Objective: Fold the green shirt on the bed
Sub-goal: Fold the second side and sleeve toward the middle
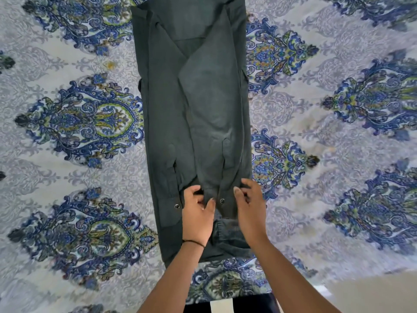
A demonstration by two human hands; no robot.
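The dark green shirt (191,105) lies lengthwise on the bed as a long narrow strip, both sides folded inward and the two sleeves laid down its length. The sleeve cuffs with metal snap buttons sit near the near end. My left hand (197,213) pinches the left edge of the right sleeve's cuff. My right hand (249,208) grips that cuff's right edge. Both hands rest on top of the shirt's lower part, and the hem lies under my wrists.
The bed cover (74,123) is pale grey with large blue and green paisley medallions and stretches out on both sides of the shirt. The bed's near edge and a strip of floor (372,292) show at the lower right.
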